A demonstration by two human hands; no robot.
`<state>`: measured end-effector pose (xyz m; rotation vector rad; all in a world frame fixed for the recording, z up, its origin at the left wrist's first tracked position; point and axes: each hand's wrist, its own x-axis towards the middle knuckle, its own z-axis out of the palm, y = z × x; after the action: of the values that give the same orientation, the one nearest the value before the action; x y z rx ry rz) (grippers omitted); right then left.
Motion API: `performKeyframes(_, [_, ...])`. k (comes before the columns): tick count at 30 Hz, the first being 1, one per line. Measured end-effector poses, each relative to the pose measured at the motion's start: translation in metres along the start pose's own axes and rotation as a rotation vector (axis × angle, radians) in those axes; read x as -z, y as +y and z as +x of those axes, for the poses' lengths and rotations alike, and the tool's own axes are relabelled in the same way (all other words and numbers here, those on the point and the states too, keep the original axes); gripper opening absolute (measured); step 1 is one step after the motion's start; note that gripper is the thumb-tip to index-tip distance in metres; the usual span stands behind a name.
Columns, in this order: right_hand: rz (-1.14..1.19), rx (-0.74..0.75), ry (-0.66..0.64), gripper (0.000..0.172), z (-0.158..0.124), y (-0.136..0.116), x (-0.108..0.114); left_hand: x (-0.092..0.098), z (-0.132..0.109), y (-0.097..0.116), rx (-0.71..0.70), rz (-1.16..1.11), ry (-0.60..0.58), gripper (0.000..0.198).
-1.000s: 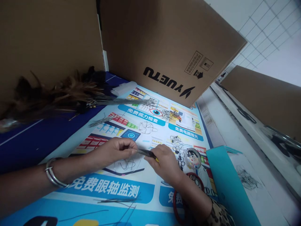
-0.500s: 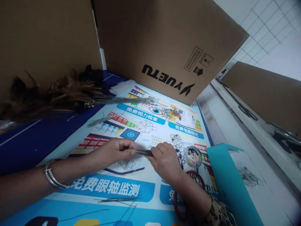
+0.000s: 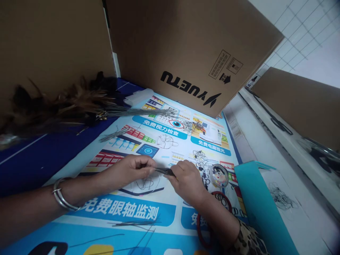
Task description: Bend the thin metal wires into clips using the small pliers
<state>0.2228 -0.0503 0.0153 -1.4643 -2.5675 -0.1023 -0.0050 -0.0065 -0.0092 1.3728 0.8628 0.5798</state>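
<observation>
My right hand point(image 3: 188, 180) is closed around dark pointed pliers point(image 3: 163, 171), their narrow jaws aimed left. My left hand point(image 3: 139, 168) pinches a thin wire right at the tips of those jaws. A fine curve of the wire seems to hang below, over a loose wire tangle point(image 3: 145, 183) on the printed sheet point(image 3: 170, 221). Under my right forearm lie red-handled scissors point(image 3: 203, 232), partly hidden. Beside my right hand stands a small round clear container point(image 3: 219, 176), with dark rings point(image 3: 205, 177) scattered next to it.
Straight wires point(image 3: 135, 224) lie nearest me. Farther off are a wire bundle point(image 3: 148, 112), a bent wire form point(image 3: 166, 141) and brown feathers point(image 3: 66, 102). A large cardboard box point(image 3: 186, 46) walls the back. At right stands a teal box point(image 3: 262, 205) beside a black wire tangle point(image 3: 283, 196).
Both hands stay nearly in place. The pliers' tips and my left fingers have shifted very slightly, and the view has moved a little.
</observation>
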Motion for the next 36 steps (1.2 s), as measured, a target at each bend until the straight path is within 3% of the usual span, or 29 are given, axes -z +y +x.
performKeyframes(18, [0.056,-0.021,-0.051,0.030,0.0009,-0.0005,0.0009,0.0002,-0.0005,-0.0018,-0.044,0.072,0.034,0.020])
performKeyframes(36, [0.394,-0.095,-0.145,0.032,0.0030,0.0056,-0.0041,0.0019,-0.0001,0.0005,-0.060,0.058,0.002,0.024])
